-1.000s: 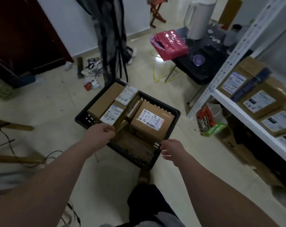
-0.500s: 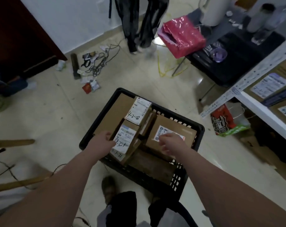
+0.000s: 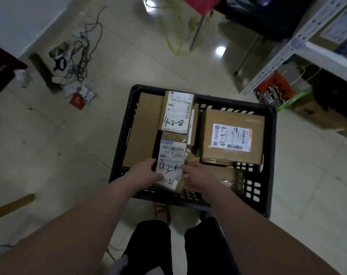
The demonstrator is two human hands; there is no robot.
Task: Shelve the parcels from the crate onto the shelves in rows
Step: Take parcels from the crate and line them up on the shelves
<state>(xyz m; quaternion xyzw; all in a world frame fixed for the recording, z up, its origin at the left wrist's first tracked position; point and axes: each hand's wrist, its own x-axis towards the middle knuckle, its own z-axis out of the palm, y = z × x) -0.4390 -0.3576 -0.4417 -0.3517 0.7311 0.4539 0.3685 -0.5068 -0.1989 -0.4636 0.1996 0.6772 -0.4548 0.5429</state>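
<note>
Small parcel (image 3: 171, 155) marked 4-3-1 lies at crate's (image 3: 270, 139) 6 o'clock end, on top of other boxes, long axis 12–6. L hand (image 3: 145, 172) holds its 9 o'clock side, R hand (image 3: 197, 176) its 3 o'clock side, fingers (image 3: 189, 168) curled on edges. Both equally near. Shelf (image 3: 327, 61) at 2 o'clock, so lift prob. goes up & right.

Tiled floor (image 3: 129, 56) under black crate (image 3: 268, 155), cable tangle (image 3: 77, 64).
</note>
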